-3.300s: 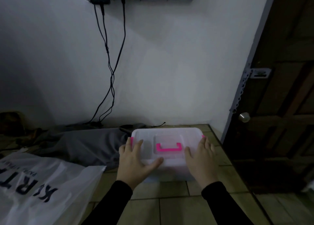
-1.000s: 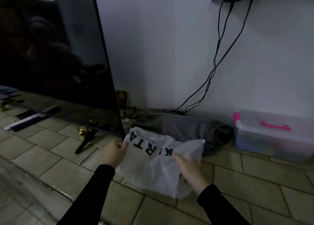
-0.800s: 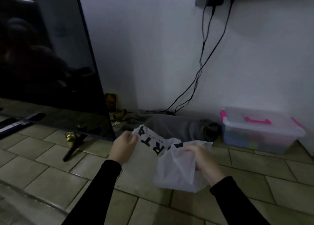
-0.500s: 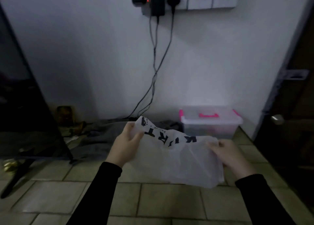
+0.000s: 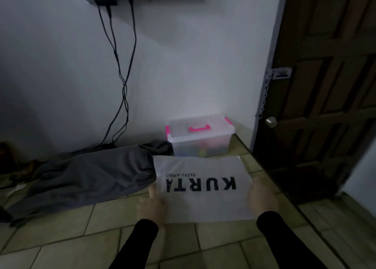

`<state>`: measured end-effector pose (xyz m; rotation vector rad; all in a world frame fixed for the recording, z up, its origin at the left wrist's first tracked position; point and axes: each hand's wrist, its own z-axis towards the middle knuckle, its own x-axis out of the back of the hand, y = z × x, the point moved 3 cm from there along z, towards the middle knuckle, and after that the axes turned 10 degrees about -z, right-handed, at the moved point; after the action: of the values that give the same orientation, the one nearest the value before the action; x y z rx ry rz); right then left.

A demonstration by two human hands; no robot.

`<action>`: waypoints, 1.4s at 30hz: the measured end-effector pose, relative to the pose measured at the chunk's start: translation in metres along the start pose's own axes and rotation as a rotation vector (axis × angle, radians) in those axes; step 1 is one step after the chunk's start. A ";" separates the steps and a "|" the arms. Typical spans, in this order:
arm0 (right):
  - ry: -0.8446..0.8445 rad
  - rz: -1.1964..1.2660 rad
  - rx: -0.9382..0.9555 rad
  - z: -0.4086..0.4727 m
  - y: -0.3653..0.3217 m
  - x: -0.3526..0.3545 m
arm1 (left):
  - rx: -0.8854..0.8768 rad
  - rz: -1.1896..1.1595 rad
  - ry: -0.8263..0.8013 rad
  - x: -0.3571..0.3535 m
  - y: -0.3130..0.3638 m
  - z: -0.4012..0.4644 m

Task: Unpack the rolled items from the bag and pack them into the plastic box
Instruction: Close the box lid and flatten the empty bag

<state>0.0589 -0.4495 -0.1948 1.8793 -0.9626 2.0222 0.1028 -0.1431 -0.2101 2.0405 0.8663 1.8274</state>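
A white plastic bag [image 5: 200, 205] with black lettering lies flat and smooth on the tiled floor in front of me. My left hand [image 5: 153, 206] holds its left edge and my right hand [image 5: 261, 197] holds its right edge. Behind the bag, against the wall, stands the clear plastic box [image 5: 200, 139] with its lid shut, a pink handle and pink latches. Coloured items show faintly through its wall. No rolled items lie outside the box.
A grey cloth [image 5: 87, 179] lies bunched on the floor left of the bag, touching it. Black cables [image 5: 122, 75] hang from wall sockets down to the floor. A dark wooden door [image 5: 325, 85] with a round knob stands at the right.
I have turned from the screen at the left toward the box. The crumpled bag, lifted in both hands, has come down and now lies flat on the floor before the box.
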 end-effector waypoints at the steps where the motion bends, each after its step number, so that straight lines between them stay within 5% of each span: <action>1: 0.076 -0.079 0.038 0.000 -0.004 -0.002 | 0.008 0.124 0.047 0.001 0.011 -0.004; 5: 0.276 -0.172 0.386 -0.014 -0.056 -0.006 | -0.145 0.384 0.100 0.006 0.066 -0.021; 10: -0.146 -0.358 0.560 -0.018 -0.065 -0.058 | -0.561 0.399 -0.121 -0.039 0.103 -0.006; 16: -0.227 -0.334 0.494 0.019 -0.016 -0.054 | -0.288 0.186 -0.078 -0.053 0.031 0.007; 22: -0.106 -0.150 0.464 0.028 -0.041 -0.039 | -0.239 0.498 -0.066 -0.040 0.081 0.009; 27: -0.194 -0.287 0.688 0.042 -0.077 -0.056 | -0.503 0.482 -0.162 -0.062 0.103 0.024; 31: -0.208 -0.377 0.576 0.067 -0.046 -0.070 | -0.316 0.265 -0.056 -0.058 0.044 0.040; 36: -0.193 -0.330 0.706 0.078 -0.048 -0.069 | -0.199 0.257 0.006 -0.053 0.032 0.031; 42: -0.011 -0.100 0.912 0.058 -0.039 -0.044 | -0.185 0.553 -0.017 -0.044 0.041 0.027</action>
<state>0.1351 -0.4422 -0.2266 2.2338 0.1377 2.6223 0.1377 -0.1960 -0.2274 2.3178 0.1106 2.0477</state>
